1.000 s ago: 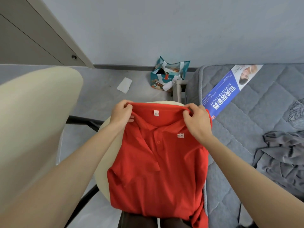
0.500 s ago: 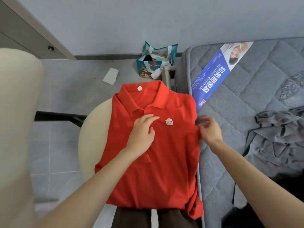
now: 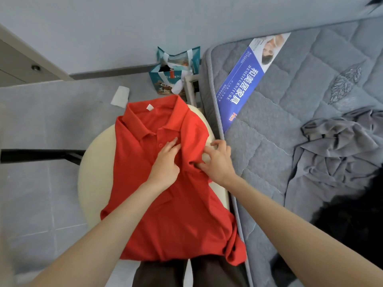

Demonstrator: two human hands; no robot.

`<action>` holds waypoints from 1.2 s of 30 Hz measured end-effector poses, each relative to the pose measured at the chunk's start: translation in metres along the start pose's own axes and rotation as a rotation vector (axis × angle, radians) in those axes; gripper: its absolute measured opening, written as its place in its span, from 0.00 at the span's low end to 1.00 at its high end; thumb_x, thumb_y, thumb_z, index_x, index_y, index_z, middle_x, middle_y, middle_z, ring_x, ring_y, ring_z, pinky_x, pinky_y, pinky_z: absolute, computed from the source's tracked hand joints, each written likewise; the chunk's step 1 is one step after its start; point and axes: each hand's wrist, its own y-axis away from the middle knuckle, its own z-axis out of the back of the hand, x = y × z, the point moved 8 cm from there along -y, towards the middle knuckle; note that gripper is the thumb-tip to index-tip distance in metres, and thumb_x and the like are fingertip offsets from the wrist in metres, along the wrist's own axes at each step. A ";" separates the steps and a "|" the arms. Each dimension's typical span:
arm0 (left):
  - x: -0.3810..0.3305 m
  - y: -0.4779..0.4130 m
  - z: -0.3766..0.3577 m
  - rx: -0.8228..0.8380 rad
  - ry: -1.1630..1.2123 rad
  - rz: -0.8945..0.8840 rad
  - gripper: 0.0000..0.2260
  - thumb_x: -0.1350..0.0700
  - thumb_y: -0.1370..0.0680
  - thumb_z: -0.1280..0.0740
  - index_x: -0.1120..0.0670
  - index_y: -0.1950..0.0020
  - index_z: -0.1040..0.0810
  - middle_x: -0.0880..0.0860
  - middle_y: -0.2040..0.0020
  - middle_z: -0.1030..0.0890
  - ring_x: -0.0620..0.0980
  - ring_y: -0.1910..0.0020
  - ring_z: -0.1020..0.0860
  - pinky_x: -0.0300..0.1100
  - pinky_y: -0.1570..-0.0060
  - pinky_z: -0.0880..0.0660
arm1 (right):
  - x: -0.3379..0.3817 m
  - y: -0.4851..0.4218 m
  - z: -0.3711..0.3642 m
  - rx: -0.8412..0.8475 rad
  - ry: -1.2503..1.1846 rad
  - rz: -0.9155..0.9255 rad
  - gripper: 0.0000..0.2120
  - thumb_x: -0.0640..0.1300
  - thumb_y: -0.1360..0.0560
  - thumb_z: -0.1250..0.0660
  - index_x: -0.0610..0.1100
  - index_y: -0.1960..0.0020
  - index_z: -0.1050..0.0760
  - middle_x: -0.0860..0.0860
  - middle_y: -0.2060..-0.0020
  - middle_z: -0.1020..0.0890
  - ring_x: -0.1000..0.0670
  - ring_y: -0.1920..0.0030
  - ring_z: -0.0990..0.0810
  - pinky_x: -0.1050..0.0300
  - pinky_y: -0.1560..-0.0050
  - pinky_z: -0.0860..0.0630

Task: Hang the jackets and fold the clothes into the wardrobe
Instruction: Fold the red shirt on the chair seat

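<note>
In the middle of the frame, a red polo shirt (image 3: 165, 214) is lying face up across a cream round seat (image 3: 93, 172), its collar pointing toward the top of the frame and its hem overlapping dark trousers (image 3: 161, 274) at the bottom edge. The left hand (image 3: 165, 162) is pressing on the chest beside the button placket, fingers extended. The right hand (image 3: 217, 162) is pinching a gathered fold at the shirt's right edge, fingers curling round the fabric. At the right, a grey quilted mattress (image 3: 269, 152) is carrying a blue label (image 3: 244, 85) and a crumpled grey garment (image 3: 331, 152). Above the shirt, a teal bag (image 3: 176, 69) and a white paper (image 3: 120, 96) are sitting on the floor (image 3: 41, 131).
</note>
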 end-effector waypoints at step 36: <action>-0.044 0.018 -0.042 0.034 -0.230 -0.113 0.37 0.57 0.23 0.33 0.38 0.23 0.50 0.46 0.22 0.63 0.57 0.23 0.59 0.51 0.32 0.35 | -0.132 0.057 0.120 -0.738 -0.405 -0.468 0.09 0.49 0.22 0.37 0.42 0.50 0.30 0.48 0.60 0.21 0.44 0.55 0.23 0.50 0.51 0.29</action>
